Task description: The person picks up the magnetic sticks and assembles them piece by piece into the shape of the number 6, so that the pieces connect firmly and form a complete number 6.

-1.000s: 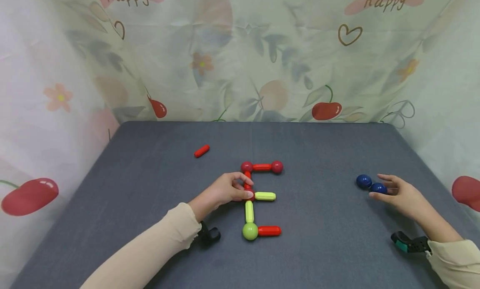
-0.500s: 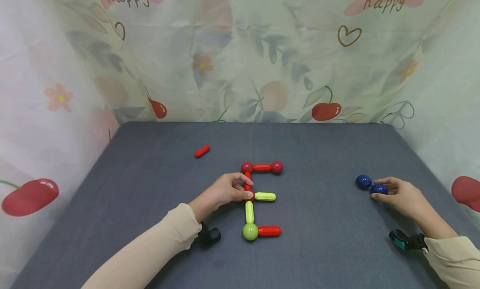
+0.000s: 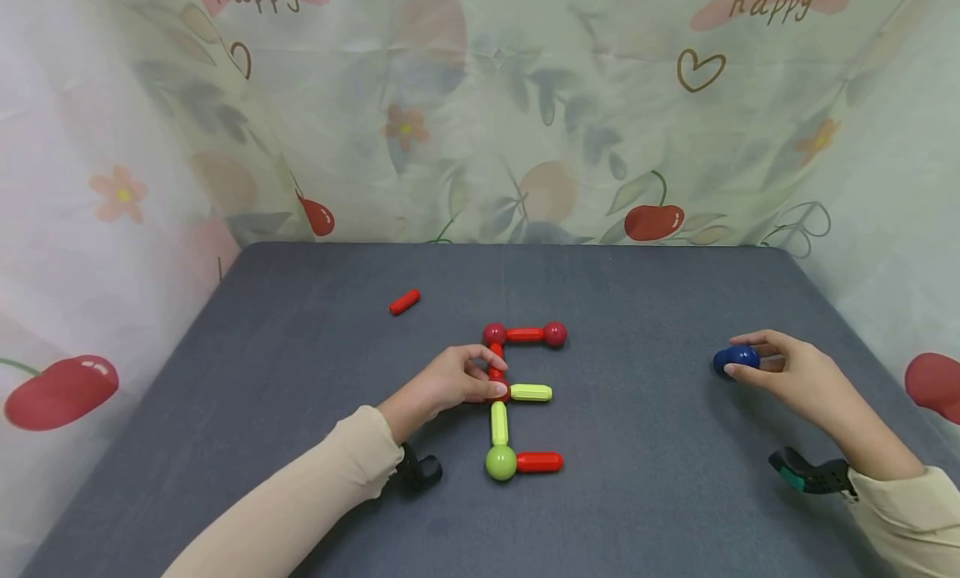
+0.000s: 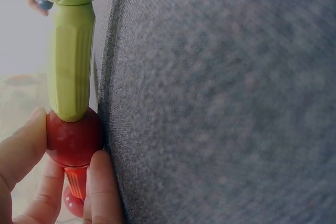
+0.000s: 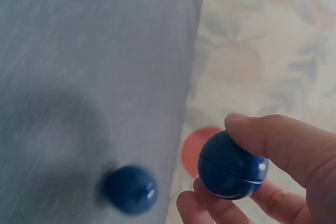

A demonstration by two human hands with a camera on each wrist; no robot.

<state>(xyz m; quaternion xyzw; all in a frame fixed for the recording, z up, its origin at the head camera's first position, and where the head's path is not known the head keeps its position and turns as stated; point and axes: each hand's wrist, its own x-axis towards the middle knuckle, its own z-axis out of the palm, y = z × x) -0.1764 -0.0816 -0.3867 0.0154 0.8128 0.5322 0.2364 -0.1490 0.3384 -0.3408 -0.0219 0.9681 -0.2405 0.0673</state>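
My left hand [image 3: 448,381] pinches the middle red ball [image 4: 76,139] of a ball-and-rod construction lying on the dark table. Upward from it a red rod leads to another red ball [image 3: 494,334], then a red rod [image 3: 524,335] and an end red ball [image 3: 555,334]. Toward me a yellow-green rod [image 3: 498,424] joins a green ball [image 3: 501,462], with a red rod [image 3: 540,462] on its right. One more yellow-green rod [image 3: 531,393] sticks out at the middle. At the right, my right hand [image 3: 802,384] holds a blue ball [image 5: 231,166] between thumb and fingers, above the table.
A second blue ball [image 5: 131,190] stays on the table just beyond the held one. A loose red rod [image 3: 405,302] lies toward the back, left of the construction. Patterned cloth [image 3: 495,144] hangs behind the table.
My right hand has closed its fingers on the nearer blue ball and lifted it off the table, slightly up and left in view. The left hand and the construction stay put.
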